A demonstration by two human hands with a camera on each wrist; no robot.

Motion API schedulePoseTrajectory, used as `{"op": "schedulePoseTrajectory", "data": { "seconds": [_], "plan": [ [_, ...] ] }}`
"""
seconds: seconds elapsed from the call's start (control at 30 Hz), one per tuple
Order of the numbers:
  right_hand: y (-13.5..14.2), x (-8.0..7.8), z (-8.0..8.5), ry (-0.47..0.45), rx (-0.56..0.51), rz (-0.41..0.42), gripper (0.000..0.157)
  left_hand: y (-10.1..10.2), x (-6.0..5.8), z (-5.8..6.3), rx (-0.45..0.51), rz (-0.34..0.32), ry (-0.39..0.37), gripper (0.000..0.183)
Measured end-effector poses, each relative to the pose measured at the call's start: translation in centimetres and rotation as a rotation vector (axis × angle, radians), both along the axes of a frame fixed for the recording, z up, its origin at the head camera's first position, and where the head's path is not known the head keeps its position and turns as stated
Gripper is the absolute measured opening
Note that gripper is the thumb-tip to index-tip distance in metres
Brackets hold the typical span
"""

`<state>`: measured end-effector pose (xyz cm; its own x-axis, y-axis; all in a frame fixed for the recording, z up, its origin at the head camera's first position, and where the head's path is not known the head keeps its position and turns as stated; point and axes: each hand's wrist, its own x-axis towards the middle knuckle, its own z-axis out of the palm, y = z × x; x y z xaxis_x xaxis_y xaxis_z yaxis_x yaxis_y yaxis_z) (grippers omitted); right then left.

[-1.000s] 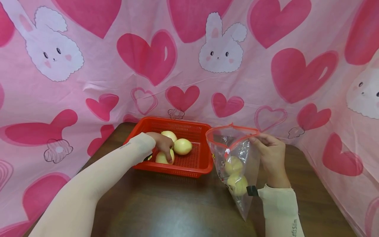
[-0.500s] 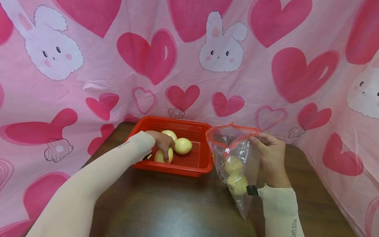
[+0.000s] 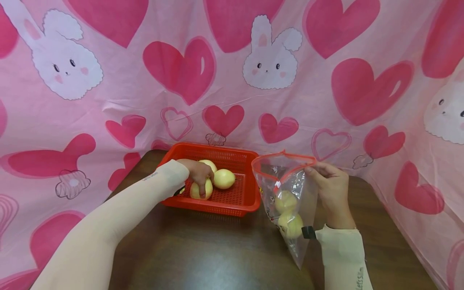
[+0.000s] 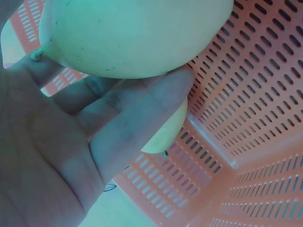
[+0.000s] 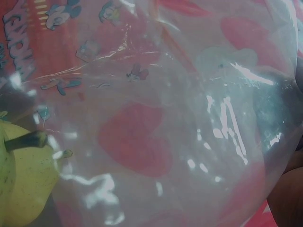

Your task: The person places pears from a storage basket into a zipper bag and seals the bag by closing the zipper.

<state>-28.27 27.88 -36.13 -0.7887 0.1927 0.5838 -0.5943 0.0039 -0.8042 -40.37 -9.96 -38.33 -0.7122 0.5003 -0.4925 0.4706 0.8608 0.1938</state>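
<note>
My left hand (image 3: 198, 172) reaches down into a red plastic basket (image 3: 250, 193) and grips a pale yellow pear (image 3: 201, 190) near its front side. In the left wrist view, several fingers (image 4: 137, 118) lie along the underside of that pear (image 4: 137, 33); the thumb is out of sight. Two more pears sit behind it, one (image 3: 224, 179) whole in view, the other (image 3: 208, 164) partly covered by the hand. To the right, my right hand (image 3: 331, 189) pinches the red-zippered rim of a clear zip bag (image 3: 308, 201), which hangs with its mouth spread. Two pears (image 3: 291, 224) lie inside the bag.
The basket stands on a dark wooden table (image 3: 188, 249), left of the bag. Pink cloth (image 3: 232, 96) with hearts and rabbits hangs around the back and sides. A white slider (image 3: 277, 184) sits on the bag's zipper. Cartoon prints (image 5: 61, 19) mark the bag.
My left hand has shifted slightly, and the pear under it has tipped and moved a little. The right hand and the bag hold still.
</note>
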Motion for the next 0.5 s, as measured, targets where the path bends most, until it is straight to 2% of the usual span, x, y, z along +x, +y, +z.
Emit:
{"op": "schedulePoseTrajectory", "data": {
  "seconds": [0.3,0.5],
  "plan": [
    [-0.05,-0.03,0.01,-0.022,-0.017,0.009,0.023,0.07,-0.16,0.03,0.018,-0.060,0.048,0.062],
    [-0.05,-0.16,-0.02,-0.011,-0.015,0.010,0.023,0.03,-0.17,0.14,0.005,-0.055,0.056,0.064]
  ]
}}
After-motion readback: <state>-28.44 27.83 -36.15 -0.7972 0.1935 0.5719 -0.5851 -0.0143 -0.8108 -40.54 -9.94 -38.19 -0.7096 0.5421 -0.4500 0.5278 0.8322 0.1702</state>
